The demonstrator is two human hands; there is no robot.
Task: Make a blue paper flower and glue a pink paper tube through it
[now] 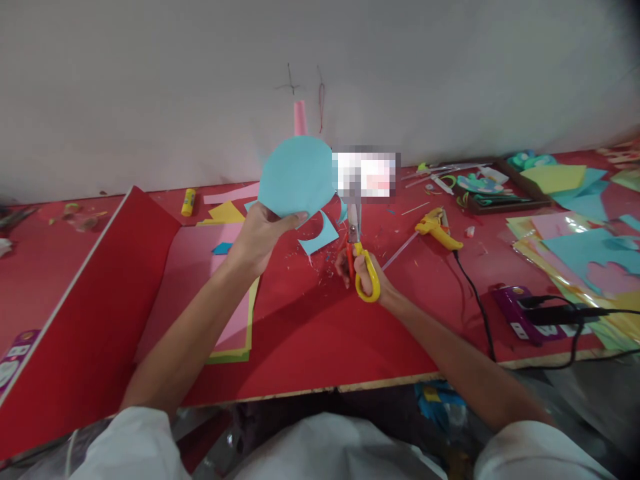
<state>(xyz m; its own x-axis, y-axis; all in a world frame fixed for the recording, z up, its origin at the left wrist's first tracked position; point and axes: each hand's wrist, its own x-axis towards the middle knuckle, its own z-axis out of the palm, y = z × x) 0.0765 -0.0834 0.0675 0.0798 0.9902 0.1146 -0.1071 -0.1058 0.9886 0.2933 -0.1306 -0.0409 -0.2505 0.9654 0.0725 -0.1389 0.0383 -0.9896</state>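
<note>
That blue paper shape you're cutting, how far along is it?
Mostly cut: the blue paper already has a rounded outline, and a curved blue offcut lies on the red table. The left hand holds it up; the right hand holds the scissors just below its edge. Any remaining trimming is hidden.

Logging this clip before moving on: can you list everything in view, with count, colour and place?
paper disc: one, light blue, held up at centre
scissors: one, yellow and orange handles, centre
glue gun: one, yellow, right of centre
glue stick: one, yellow, back left
paper sheets: several, mixed colours, right edge
power strip: one, purple, front right
table: one, red
left hand: grips paper disc
right hand: fingers in scissors
</note>
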